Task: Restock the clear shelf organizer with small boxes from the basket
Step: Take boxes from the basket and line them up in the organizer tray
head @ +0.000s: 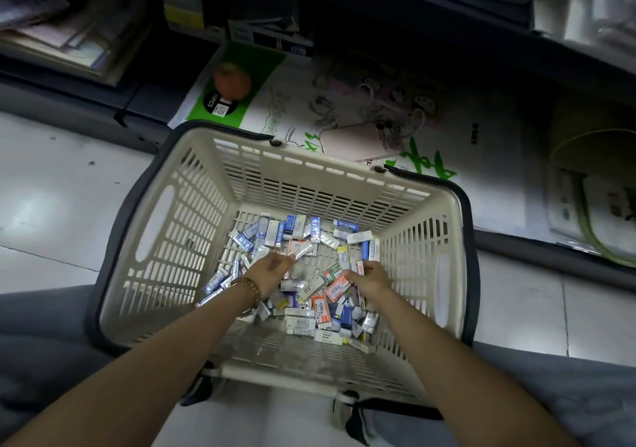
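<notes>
In the basket (444, 205), the left hand (272, 267) pinches a white-and-orange box (302, 249) at its 1 o'clock, the box's long axis running 2 to 8. The right hand (371, 278) curls its fingers into the loose boxes (328, 273) at its 9 o'clock; I cannot tell if it grips one. The shelf organizer is out of view.

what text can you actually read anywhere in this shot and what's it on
"10PCS": on the black round sticker of the green pack, lying sideways.
Green brush lettering on the white bag: not legible.
Print on the small boxes in the basket: too small and blurred.
Labels on the shelf boxes: too dark to read.
</notes>
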`<state>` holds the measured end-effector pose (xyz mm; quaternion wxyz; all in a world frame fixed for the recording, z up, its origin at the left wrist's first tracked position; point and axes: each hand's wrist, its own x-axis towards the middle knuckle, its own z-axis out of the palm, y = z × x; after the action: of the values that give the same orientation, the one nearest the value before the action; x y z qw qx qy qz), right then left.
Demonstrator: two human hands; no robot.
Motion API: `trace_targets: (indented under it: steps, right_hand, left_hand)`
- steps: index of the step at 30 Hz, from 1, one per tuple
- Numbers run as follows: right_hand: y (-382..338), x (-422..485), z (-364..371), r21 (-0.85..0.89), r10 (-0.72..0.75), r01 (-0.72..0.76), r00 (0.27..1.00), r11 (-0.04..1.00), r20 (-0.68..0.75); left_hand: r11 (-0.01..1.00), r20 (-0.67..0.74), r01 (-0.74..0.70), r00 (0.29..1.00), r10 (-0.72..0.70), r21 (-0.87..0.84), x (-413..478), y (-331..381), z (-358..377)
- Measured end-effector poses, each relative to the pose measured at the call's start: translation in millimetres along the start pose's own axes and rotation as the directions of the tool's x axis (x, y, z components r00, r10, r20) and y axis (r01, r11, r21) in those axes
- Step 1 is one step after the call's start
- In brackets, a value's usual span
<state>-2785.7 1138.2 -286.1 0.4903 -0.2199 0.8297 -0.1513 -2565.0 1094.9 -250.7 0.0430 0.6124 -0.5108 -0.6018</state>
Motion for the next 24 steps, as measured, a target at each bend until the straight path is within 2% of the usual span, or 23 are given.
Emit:
trace_targets:
  steps: [3,6,10,13,14,16,19,21,24]
  right_hand:
    - [-1,1,-2,0.060,0.014,-0.017,0.999,0.998,0.041]
    - [-3,3,0,0.036,0.014,-0.015,0.999,0.999,0.037]
    - [0,-1,-2,0.042,-0.085,0.084,0.996,0.996,0.025]
    - [-9,-11,-4,-0.032,-0.189,0.189,0.982,0.981,-0.001]
    - [-16,-14,-6,0.004,-0.210,0.210,0.978,0.978,-0.008]
    - [-37,-22,-13,0.217,-0.202,0.191,0.979,0.957,0.030]
    - [-74,-38,-20,0.456,-0.251,0.124,0.940,0.881,0.231]
    - [-94,-50,-17,0.519,-0.320,0.116,0.891,0.847,0.322]
    - [-106,-63,-7,0.532,-0.372,0.119,0.839,0.838,0.398]
  left_hand:
    - [1.000,-0.003,0.001,1.000,-0.001,0.019,2,-2,0]
    - [1.000,-0.009,-0.002,1.000,0.002,0.005,5,-2,0]
    - [1.000,-0.022,0.011,1.000,-0.012,-0.018,4,-2,2]
    - [0.999,-0.021,0.001,1.000,-0.002,-0.037,2,0,2]
    - [0.999,-0.037,-0.013,0.999,0.011,-0.053,1,3,2]
    - [0.993,-0.073,-0.039,0.997,0.031,-0.114,0,9,0]
    - [0.956,-0.027,-0.020,1.000,0.013,-0.292,-2,26,0]
    - [0.915,0.032,0.003,0.999,0.011,-0.403,-3,38,0]
    - [0.853,0.006,-0.028,0.999,0.036,-0.521,-5,47,-3]
